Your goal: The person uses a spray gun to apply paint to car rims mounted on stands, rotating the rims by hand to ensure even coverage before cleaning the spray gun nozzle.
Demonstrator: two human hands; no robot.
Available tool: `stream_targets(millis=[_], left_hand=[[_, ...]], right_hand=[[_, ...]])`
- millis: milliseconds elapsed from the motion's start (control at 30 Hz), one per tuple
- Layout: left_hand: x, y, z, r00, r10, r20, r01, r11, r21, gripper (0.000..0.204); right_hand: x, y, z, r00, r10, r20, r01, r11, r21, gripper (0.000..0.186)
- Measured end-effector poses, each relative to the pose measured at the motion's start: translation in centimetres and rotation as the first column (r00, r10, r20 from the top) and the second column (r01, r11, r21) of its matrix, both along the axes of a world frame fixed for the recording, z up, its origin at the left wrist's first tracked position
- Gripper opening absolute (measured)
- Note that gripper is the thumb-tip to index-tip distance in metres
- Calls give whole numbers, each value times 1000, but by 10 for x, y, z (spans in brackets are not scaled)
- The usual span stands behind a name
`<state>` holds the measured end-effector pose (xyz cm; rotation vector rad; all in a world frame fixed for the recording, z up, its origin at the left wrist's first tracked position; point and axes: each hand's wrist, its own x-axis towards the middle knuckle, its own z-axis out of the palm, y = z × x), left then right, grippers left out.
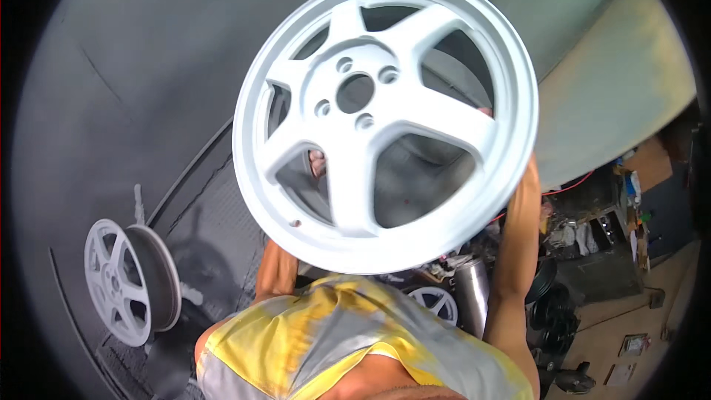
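Observation:
A large white alloy wheel rim [415, 115], with several spokes and a round centre hole, is held up in front of me, its face toward the camera. My left hand [317, 164] is behind it at the lower left; curled fingers show through a gap between spokes. On the right side, my right hand [529, 176] grips the rim from behind, mostly covered by it, with a fingertip visible through another opening. Both forearms reach up from below. No tyre is on the wheel.
A second white wheel rim [118, 281] hangs or stands upright at the lower left. Below the held rim are another small-looking white wheel [435, 304] and a silver cylinder [471, 292]. A cluttered workbench [592, 244] and dark tyre-like rounds [552, 311] lie at the right.

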<state>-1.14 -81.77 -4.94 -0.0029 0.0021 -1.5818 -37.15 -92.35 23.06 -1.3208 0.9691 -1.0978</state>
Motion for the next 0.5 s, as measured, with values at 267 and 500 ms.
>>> stream_targets(millis=[267, 500], left_hand=[[131, 40, -60, 874, 219, 434, -373, 874, 310, 43], [213, 60, -109, 741, 256, 621, -580, 710, 399, 44]], right_hand=[[84, -45, -215, 997, -29, -65, 33, 998, 61, 55], [152, -81, -324, 966, -94, -242, 133, 980, 150, 54]])
